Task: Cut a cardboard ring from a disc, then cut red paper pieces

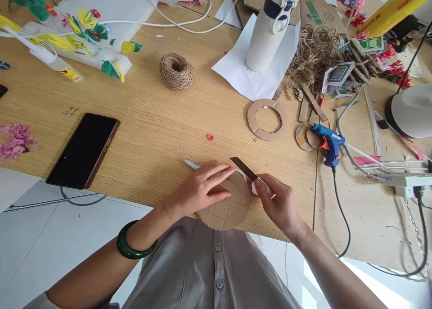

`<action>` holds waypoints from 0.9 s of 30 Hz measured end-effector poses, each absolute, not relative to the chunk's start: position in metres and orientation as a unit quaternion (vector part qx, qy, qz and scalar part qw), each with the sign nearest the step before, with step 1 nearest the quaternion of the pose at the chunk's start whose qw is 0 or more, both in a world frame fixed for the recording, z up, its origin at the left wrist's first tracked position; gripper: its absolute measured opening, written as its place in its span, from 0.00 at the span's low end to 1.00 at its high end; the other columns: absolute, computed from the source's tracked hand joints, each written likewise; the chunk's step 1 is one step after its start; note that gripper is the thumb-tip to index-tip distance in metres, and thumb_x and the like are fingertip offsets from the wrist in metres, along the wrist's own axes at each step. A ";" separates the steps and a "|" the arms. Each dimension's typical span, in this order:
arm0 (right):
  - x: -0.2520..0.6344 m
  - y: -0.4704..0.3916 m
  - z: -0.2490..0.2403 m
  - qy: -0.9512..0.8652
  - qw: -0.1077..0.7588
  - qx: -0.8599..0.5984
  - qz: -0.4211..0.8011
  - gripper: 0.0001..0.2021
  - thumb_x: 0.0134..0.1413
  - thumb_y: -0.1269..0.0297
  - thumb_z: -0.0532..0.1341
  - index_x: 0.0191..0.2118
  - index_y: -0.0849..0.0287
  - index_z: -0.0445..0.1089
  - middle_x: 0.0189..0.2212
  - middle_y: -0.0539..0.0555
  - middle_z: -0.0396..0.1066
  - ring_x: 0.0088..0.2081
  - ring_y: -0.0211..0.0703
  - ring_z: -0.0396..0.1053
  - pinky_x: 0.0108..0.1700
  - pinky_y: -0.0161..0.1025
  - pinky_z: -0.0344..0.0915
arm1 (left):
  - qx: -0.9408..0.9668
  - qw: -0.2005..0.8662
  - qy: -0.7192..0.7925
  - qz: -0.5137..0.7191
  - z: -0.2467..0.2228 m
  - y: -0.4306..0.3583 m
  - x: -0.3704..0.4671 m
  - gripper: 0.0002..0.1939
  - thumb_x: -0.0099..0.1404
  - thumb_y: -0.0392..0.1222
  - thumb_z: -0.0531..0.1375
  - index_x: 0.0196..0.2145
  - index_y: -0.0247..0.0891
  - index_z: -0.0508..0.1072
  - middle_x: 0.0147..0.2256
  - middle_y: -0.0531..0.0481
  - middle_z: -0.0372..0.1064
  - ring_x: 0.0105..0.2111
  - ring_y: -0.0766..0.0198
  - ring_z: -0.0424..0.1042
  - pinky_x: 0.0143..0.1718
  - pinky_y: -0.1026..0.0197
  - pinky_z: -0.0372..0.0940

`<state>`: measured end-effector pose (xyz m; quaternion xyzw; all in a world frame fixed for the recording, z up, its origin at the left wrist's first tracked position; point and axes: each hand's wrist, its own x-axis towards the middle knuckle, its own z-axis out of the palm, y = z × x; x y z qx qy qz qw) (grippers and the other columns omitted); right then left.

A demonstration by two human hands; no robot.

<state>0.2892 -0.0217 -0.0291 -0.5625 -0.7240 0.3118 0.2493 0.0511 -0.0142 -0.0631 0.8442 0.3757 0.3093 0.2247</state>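
Note:
A round cardboard disc [222, 212] with a circle drawn on it lies at the table's front edge. My left hand [205, 187] rests on its upper left part, fingers apart and pointing right. In my right hand [278, 201] is a dark-bladed knife [243, 168], gripped by its white-wrapped handle; the blade points up and left, just above the disc's right edge. Scissors [191, 164] lie partly under my left hand, with their pointed tip showing. A cardboard ring [267, 120] lies further back to the right.
A phone [83, 150] lies at the left and a twine ball [176, 71] further back. A white bottle [266, 34] stands on paper. To the right are a blue glue gun [329, 142], its cable, cardboard strips [313, 102] and a power strip [398, 179].

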 end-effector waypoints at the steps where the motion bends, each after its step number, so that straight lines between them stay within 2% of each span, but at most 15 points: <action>1: 0.291 -0.022 -0.029 -0.728 0.259 -0.561 0.297 0.11 0.66 0.63 0.54 0.32 0.59 0.68 0.21 0.47 0.65 0.22 0.33 0.59 0.26 0.32 0.56 | 0.843 0.212 0.381 0.315 -0.063 -0.014 0.052 0.31 0.68 0.40 0.61 0.66 0.41 0.56 0.56 0.41 0.68 0.58 0.54 0.67 0.61 0.47 0.64; 5: 0.299 -0.022 -0.020 -0.742 0.238 -0.563 0.275 0.09 0.67 0.64 0.54 0.35 0.58 0.67 0.20 0.46 0.61 0.22 0.32 0.57 0.24 0.32 0.54 | 0.834 0.162 0.407 0.336 -0.061 -0.016 0.053 0.30 0.68 0.38 0.61 0.64 0.41 0.58 0.54 0.42 0.71 0.59 0.52 0.67 0.63 0.38 0.60; 8: 0.304 -0.026 -0.008 -0.756 0.192 -0.557 0.286 0.11 0.67 0.64 0.54 0.33 0.58 0.67 0.23 0.48 0.62 0.24 0.34 0.58 0.25 0.33 0.55 | 0.829 0.155 0.423 0.332 -0.061 -0.018 0.052 0.27 0.67 0.38 0.62 0.62 0.40 0.62 0.54 0.43 0.72 0.60 0.51 0.65 0.64 0.38 0.58; 12: 0.302 -0.034 -0.003 -0.693 0.161 -0.570 0.411 0.13 0.67 0.59 0.54 0.34 0.58 0.70 0.35 0.54 0.69 0.31 0.36 0.65 0.30 0.33 0.62 | 0.822 0.151 0.435 0.335 -0.064 -0.019 0.051 0.26 0.66 0.36 0.62 0.60 0.38 0.63 0.54 0.43 0.72 0.61 0.52 0.64 0.64 0.39 0.58; 15: 0.297 -0.039 -0.006 -0.631 0.136 -0.581 0.496 0.16 0.66 0.55 0.54 0.31 0.58 0.70 0.29 0.53 0.69 0.30 0.39 0.66 0.31 0.35 0.65 | 0.820 0.149 0.439 0.335 -0.065 -0.020 0.051 0.25 0.66 0.37 0.62 0.60 0.38 0.64 0.52 0.44 0.73 0.60 0.53 0.65 0.65 0.39 0.57; 18: 0.292 -0.037 -0.007 -0.594 0.156 -0.597 0.517 0.18 0.65 0.53 0.54 0.28 0.58 0.68 0.24 0.50 0.65 0.29 0.38 0.65 0.32 0.36 0.65 | 0.815 0.151 0.448 0.336 -0.064 -0.022 0.050 0.25 0.67 0.36 0.61 0.60 0.40 0.64 0.52 0.45 0.73 0.60 0.53 0.66 0.65 0.38 0.55; 25: 0.282 -0.018 -0.016 -0.594 0.199 -0.601 0.496 0.16 0.65 0.56 0.55 0.29 0.60 0.68 0.25 0.49 0.65 0.27 0.36 0.68 0.30 0.35 0.65 | 0.796 0.136 0.482 0.341 -0.058 -0.028 0.048 0.27 0.67 0.38 0.62 0.62 0.40 0.62 0.54 0.43 0.71 0.60 0.51 0.65 0.65 0.36 0.54; 27: 0.282 -0.015 -0.018 -0.627 0.217 -0.586 0.466 0.15 0.65 0.58 0.55 0.30 0.60 0.69 0.30 0.53 0.68 0.28 0.36 0.68 0.30 0.35 0.65 | 0.794 0.136 0.488 0.338 -0.059 -0.029 0.049 0.26 0.67 0.39 0.62 0.61 0.41 0.63 0.54 0.44 0.72 0.60 0.51 0.65 0.65 0.36 0.54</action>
